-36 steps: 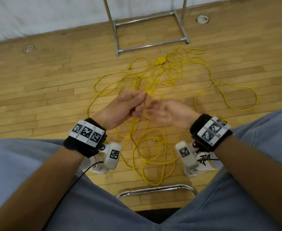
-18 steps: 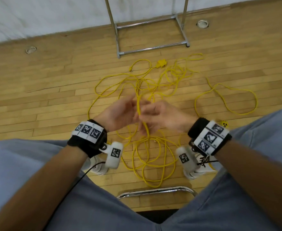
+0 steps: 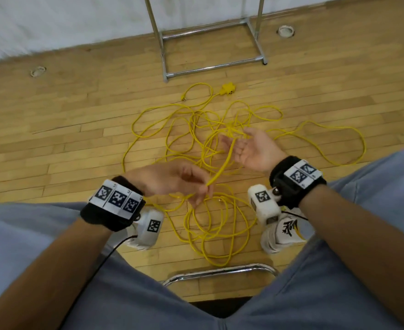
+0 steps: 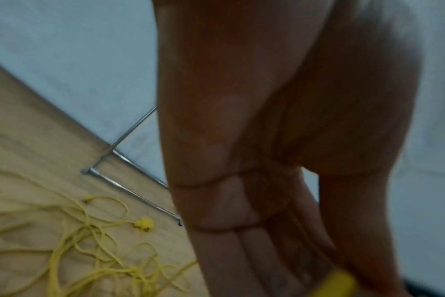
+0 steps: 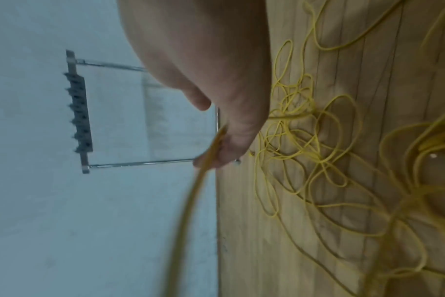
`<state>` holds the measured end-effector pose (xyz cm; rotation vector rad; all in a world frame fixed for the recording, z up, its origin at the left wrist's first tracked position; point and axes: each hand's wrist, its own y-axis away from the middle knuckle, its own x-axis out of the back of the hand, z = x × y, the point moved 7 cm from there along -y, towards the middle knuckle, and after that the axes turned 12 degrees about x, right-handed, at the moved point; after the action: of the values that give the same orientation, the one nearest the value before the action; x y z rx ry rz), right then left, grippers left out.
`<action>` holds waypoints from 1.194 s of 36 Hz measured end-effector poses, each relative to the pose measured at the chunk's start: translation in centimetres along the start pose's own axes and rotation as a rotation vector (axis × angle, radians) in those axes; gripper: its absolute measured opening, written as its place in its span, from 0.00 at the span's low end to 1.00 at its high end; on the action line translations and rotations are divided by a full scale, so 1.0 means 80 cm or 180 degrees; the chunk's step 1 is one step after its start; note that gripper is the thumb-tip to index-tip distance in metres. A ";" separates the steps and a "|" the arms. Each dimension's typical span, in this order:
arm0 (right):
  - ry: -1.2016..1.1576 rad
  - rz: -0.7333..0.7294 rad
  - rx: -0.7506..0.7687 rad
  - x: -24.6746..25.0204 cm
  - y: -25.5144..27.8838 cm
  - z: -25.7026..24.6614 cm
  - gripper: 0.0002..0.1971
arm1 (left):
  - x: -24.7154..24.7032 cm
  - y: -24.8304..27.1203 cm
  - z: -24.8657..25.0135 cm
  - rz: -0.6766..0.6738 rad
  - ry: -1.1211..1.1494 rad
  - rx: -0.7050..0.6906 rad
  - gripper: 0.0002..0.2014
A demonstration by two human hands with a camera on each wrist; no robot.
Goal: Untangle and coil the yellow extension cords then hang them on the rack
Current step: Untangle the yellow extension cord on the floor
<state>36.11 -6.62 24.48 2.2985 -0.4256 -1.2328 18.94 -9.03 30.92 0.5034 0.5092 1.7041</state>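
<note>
Tangled yellow extension cords (image 3: 196,139) sprawl over the wooden floor, with looser loops (image 3: 220,232) between my feet. A yellow socket head (image 3: 228,89) (image 4: 144,223) lies near the rack's chrome base (image 3: 210,67) (image 4: 130,193). My left hand (image 3: 203,190) pinches one cord between thumb and fingers (image 4: 254,251). From there a taut stretch of cord (image 3: 222,163) rises to my right hand (image 3: 237,141), which is palm-up with relaxed fingers. That cord (image 5: 191,201) lies across its fingertips (image 5: 231,148). The rack's hook bar (image 5: 79,112) shows in the right wrist view.
A white wall (image 3: 65,20) runs behind the rack. Two round floor fittings (image 3: 38,71) (image 3: 285,32) sit in the boards. My white shoes (image 3: 284,232) (image 3: 136,241) flank the near loops. A chrome chair bar (image 3: 220,272) crosses between my knees.
My hands were together on the cord and have parted. The right moved forward and opened out; the left drew back toward me, still pinching, stretching a length of cord between them.
</note>
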 end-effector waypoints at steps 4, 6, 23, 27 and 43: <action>0.0786 0.0207 0.0441 -0.001 0.000 -0.005 0.13 | -0.013 -0.007 -0.039 -0.0461 -0.0015 0.0611 0.11; 0.1238 -0.0057 0.0782 -0.019 0.012 -0.005 0.09 | -0.012 -0.012 -0.049 -0.0440 0.0386 0.0781 0.13; 0.3873 -0.3013 -0.0732 -0.024 0.087 0.118 0.12 | 0.066 -0.026 -0.029 0.1156 0.3413 0.0437 0.07; 0.2041 -0.1177 -0.0311 0.001 0.037 0.093 0.21 | 0.064 -0.012 -0.009 0.1249 0.2551 0.0280 0.06; 0.0846 -0.0143 -0.0368 0.008 -0.010 0.089 0.09 | 0.028 0.018 -0.003 0.0781 0.1399 -0.0230 0.11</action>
<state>30.54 -8.22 20.23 2.3400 -0.2034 -0.9280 17.25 -7.13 31.75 0.1373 0.7184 2.0746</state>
